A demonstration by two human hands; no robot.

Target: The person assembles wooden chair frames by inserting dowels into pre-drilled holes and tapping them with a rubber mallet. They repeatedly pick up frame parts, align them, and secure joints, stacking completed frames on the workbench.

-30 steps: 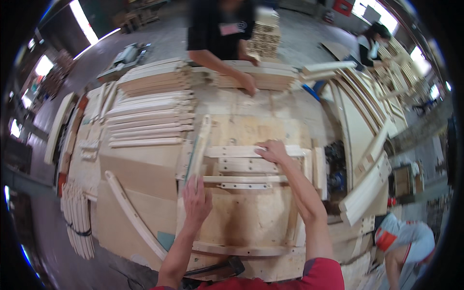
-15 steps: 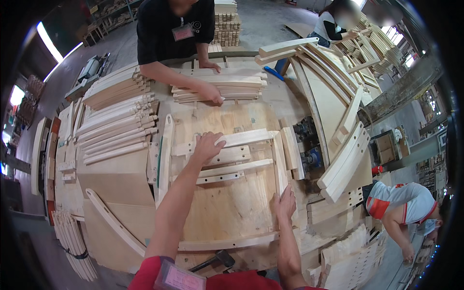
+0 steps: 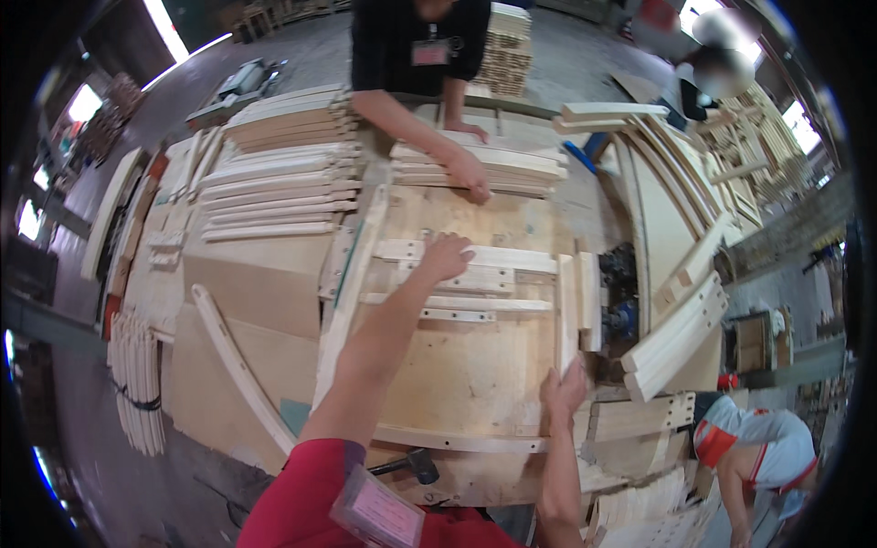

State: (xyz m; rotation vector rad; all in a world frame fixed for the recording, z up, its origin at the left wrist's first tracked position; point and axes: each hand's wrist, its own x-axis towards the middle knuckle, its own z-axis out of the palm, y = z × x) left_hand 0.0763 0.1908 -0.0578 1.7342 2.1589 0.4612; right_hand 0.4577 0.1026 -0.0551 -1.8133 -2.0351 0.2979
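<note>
A pale wooden frame lies on a plywood worktop [image 3: 457, 374]. My left hand [image 3: 446, 257] is closed over the upper wooden rail [image 3: 521, 259], near its middle. My right hand [image 3: 564, 385] grips the lower end of the wooden side post [image 3: 567, 301], whose upper end meets that rail at the right. Below the rail, a short block with holes [image 3: 470, 279] and a narrower wooden slat [image 3: 493, 303] run parallel to it. A long post [image 3: 352, 292] stretches along the left side, partly behind my left forearm. One curved rail [image 3: 457, 441] lies along the near edge.
A black mallet [image 3: 420, 464] rests near my body. Stacked slats [image 3: 274, 192] lie at left, and a curved piece [image 3: 239, 370] below them. Across the table a co-worker's hand [image 3: 470, 173] touches another slat stack [image 3: 521, 164]. Bundled strips [image 3: 137, 384] stand at lower left. Drilled boards [image 3: 676, 338] sit at right.
My view has turned, so the scene sits farther right and straighter in it. Both hands keep their places on the rail and the side post. The co-worker's hand stays by the slat stack.
</note>
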